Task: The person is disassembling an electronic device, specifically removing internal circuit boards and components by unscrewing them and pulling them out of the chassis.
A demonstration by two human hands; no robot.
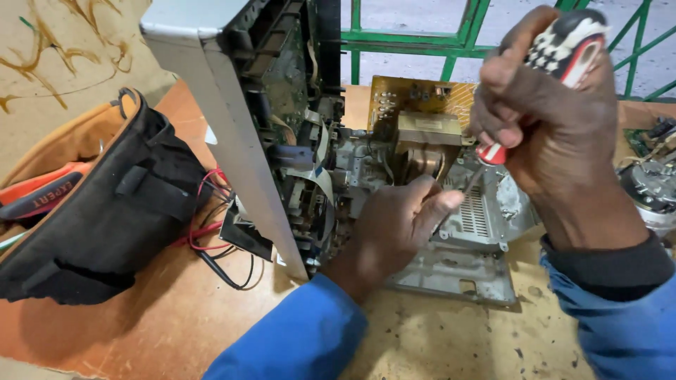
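Observation:
An opened electronic device (296,134) stands on its side on a wooden table, its grey casing panel (232,134) toward me. A yellow circuit board (422,98) with a transformer sits behind a grey metal chassis (465,267). My right hand (556,134) grips a screwdriver (563,49) with a red, white and black handle; its shaft points down at the chassis. My left hand (394,225) rests on the chassis beside the shaft, fingers near the tip. Both arms wear blue sleeves.
A black and orange tool bag (98,211) lies at left with orange-handled pliers (35,193) inside. Red and black wires (211,239) trail from the device. A green metal frame (436,42) stands behind. More electronic parts (655,176) sit at right.

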